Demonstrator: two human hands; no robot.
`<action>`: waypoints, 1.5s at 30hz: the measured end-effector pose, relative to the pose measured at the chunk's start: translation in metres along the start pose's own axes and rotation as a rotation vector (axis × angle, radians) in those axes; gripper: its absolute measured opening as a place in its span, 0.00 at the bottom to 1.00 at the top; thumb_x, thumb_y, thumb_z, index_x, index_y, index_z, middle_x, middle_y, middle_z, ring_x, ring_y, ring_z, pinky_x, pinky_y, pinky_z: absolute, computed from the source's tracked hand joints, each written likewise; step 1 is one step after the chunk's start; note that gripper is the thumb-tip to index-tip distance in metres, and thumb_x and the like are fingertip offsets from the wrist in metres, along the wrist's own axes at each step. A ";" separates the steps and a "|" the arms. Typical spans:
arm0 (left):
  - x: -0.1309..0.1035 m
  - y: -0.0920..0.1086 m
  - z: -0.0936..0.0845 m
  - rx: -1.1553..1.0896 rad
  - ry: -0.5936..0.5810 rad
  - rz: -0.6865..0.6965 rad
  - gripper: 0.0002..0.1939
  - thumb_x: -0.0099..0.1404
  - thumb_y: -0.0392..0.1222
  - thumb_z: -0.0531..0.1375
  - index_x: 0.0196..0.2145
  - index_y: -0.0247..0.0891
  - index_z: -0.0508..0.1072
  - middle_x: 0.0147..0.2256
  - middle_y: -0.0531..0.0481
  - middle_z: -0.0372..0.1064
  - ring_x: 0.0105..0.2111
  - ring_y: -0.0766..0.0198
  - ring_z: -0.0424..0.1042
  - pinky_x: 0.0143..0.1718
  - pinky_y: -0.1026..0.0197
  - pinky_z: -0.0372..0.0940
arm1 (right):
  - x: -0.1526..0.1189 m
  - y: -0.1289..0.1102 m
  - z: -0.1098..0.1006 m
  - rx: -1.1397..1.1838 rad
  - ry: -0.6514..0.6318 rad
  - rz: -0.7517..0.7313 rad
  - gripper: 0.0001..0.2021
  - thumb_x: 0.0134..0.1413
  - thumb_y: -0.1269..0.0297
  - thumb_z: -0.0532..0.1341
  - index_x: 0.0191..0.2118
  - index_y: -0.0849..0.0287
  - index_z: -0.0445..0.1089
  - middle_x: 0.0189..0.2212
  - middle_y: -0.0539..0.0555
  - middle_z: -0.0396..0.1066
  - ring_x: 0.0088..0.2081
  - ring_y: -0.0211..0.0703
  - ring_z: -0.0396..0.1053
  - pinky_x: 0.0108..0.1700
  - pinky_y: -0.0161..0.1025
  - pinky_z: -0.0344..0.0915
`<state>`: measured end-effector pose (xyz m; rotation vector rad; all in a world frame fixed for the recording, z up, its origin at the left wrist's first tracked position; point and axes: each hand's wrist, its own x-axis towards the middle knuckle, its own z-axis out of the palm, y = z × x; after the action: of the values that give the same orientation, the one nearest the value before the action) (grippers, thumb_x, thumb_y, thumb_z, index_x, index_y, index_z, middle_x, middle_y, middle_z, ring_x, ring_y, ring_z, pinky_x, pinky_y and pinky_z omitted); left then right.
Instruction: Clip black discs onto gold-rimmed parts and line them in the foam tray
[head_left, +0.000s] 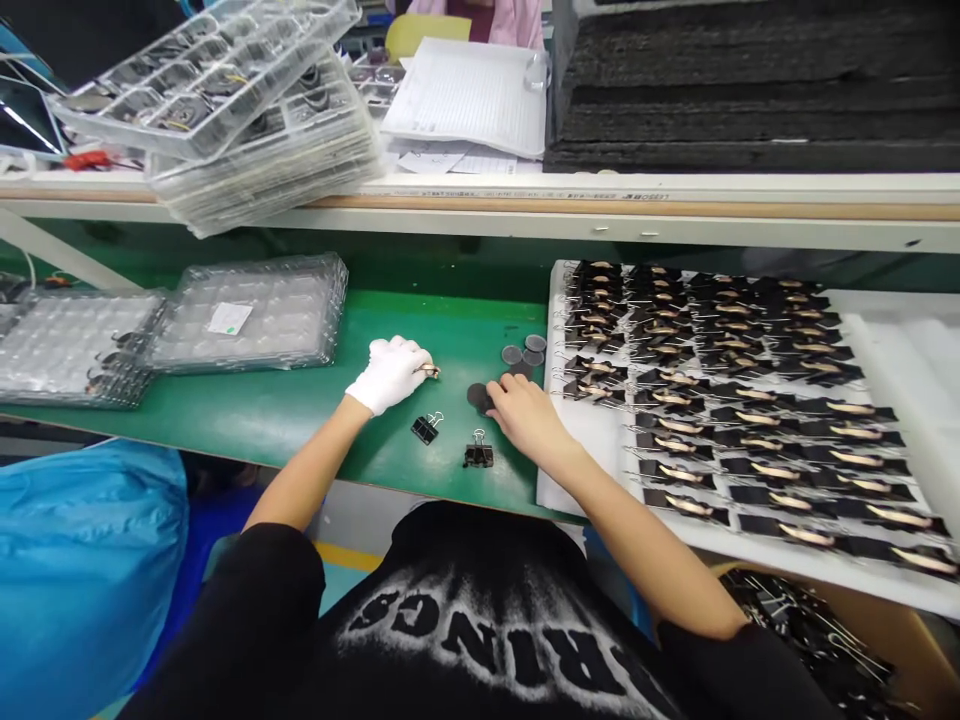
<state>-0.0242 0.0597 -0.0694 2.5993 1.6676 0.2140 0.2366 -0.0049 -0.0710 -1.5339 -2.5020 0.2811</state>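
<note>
Gloved left hand [390, 373] sits mid-frame on the green bench [300, 400], curled up and pinching a small part [430, 370]. Bare right hand [525, 415], just right of it, has fingers pressed down on a dark disc [478, 396]. Two binder clips [426, 428] lie below the hands, more discs [523, 355] above, and a tray [600, 440] of clipped pieces fills the right.

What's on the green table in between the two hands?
In the head view, only bare green table lies between the gloved left hand and the bare right hand; two black binder clips sit just below.
</note>
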 end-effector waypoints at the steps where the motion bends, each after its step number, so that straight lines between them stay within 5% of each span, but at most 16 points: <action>1: 0.000 0.002 -0.001 -0.017 0.016 -0.018 0.13 0.71 0.47 0.57 0.38 0.41 0.80 0.39 0.42 0.79 0.46 0.48 0.73 0.48 0.46 0.59 | -0.002 0.001 0.001 0.033 0.007 0.004 0.08 0.62 0.77 0.64 0.46 0.64 0.74 0.43 0.64 0.77 0.45 0.58 0.73 0.42 0.46 0.65; 5: 0.000 0.022 -0.010 -0.238 0.092 -0.121 0.19 0.75 0.54 0.52 0.45 0.42 0.78 0.36 0.48 0.79 0.37 0.59 0.75 0.40 0.57 0.64 | -0.010 0.004 -0.001 0.240 0.060 0.038 0.06 0.67 0.69 0.63 0.48 0.58 0.71 0.37 0.54 0.79 0.37 0.46 0.76 0.38 0.40 0.69; 10: -0.002 0.068 -0.020 -0.791 0.089 -0.189 0.24 0.75 0.59 0.52 0.27 0.41 0.69 0.18 0.57 0.65 0.24 0.64 0.68 0.33 0.60 0.64 | -0.011 -0.004 -0.002 1.104 0.345 0.218 0.10 0.62 0.56 0.66 0.44 0.55 0.73 0.36 0.52 0.77 0.37 0.44 0.78 0.40 0.40 0.74; 15: -0.006 0.098 -0.029 -0.993 -0.073 -0.044 0.21 0.77 0.56 0.51 0.41 0.39 0.76 0.26 0.52 0.75 0.30 0.62 0.74 0.36 0.60 0.67 | -0.013 -0.005 0.002 1.272 0.472 0.349 0.23 0.52 0.53 0.71 0.51 0.54 0.69 0.40 0.51 0.71 0.32 0.40 0.77 0.34 0.38 0.73; 18: -0.005 0.103 -0.033 -0.984 -0.131 0.022 0.20 0.77 0.54 0.50 0.47 0.38 0.75 0.31 0.49 0.77 0.34 0.61 0.77 0.40 0.59 0.69 | -0.016 -0.001 0.002 1.244 0.491 0.357 0.28 0.53 0.55 0.71 0.57 0.53 0.66 0.43 0.52 0.73 0.31 0.39 0.76 0.34 0.39 0.73; 24: -0.006 0.108 -0.033 -0.920 -0.165 0.021 0.20 0.73 0.54 0.58 0.55 0.42 0.73 0.45 0.49 0.79 0.35 0.62 0.79 0.42 0.59 0.71 | -0.022 0.007 -0.003 1.414 0.345 0.316 0.20 0.52 0.52 0.72 0.48 0.56 0.76 0.38 0.54 0.79 0.36 0.44 0.75 0.39 0.41 0.75; 28: -0.017 0.105 -0.029 -0.465 -0.131 0.075 0.20 0.74 0.59 0.55 0.48 0.42 0.76 0.35 0.50 0.79 0.33 0.59 0.77 0.37 0.58 0.66 | -0.033 0.018 -0.006 1.484 0.359 0.366 0.19 0.47 0.51 0.75 0.41 0.56 0.77 0.38 0.55 0.80 0.39 0.46 0.77 0.41 0.43 0.76; 31: -0.026 0.100 -0.020 -0.024 -0.179 0.287 0.25 0.71 0.64 0.56 0.45 0.39 0.77 0.34 0.44 0.77 0.32 0.54 0.76 0.34 0.55 0.61 | -0.041 0.027 -0.008 1.638 0.341 0.450 0.20 0.44 0.51 0.78 0.38 0.55 0.75 0.39 0.53 0.80 0.40 0.46 0.79 0.42 0.42 0.78; 34: -0.027 0.094 -0.012 0.150 -0.258 0.478 0.23 0.73 0.60 0.55 0.36 0.39 0.77 0.33 0.44 0.74 0.30 0.55 0.73 0.32 0.54 0.57 | -0.047 0.033 -0.008 1.805 0.253 0.514 0.21 0.43 0.52 0.79 0.38 0.55 0.74 0.38 0.53 0.80 0.38 0.44 0.80 0.44 0.42 0.78; 37: -0.022 0.095 -0.012 0.000 -0.180 0.432 0.24 0.77 0.54 0.52 0.26 0.40 0.72 0.27 0.49 0.70 0.26 0.61 0.69 0.32 0.55 0.56 | -0.051 0.031 -0.005 1.866 0.227 0.538 0.21 0.42 0.53 0.79 0.40 0.56 0.76 0.39 0.54 0.81 0.40 0.45 0.80 0.42 0.40 0.78; 41: -0.016 0.113 -0.021 -0.446 0.193 0.032 0.23 0.77 0.53 0.53 0.25 0.40 0.69 0.26 0.51 0.69 0.27 0.64 0.67 0.33 0.58 0.59 | -0.054 0.018 -0.003 1.876 0.270 0.459 0.20 0.45 0.51 0.77 0.41 0.54 0.76 0.51 0.56 0.79 0.50 0.48 0.77 0.54 0.47 0.76; 45: -0.016 0.130 -0.023 -0.668 0.162 0.104 0.20 0.75 0.50 0.54 0.27 0.40 0.71 0.27 0.52 0.71 0.27 0.66 0.67 0.33 0.59 0.61 | -0.055 0.006 -0.005 1.902 0.284 0.364 0.20 0.48 0.49 0.76 0.41 0.53 0.74 0.47 0.54 0.80 0.50 0.49 0.77 0.61 0.55 0.72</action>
<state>0.0833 -0.0103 -0.0337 2.1877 1.2055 0.8413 0.2679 -0.0514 -0.0713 -0.8326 -0.7150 1.6197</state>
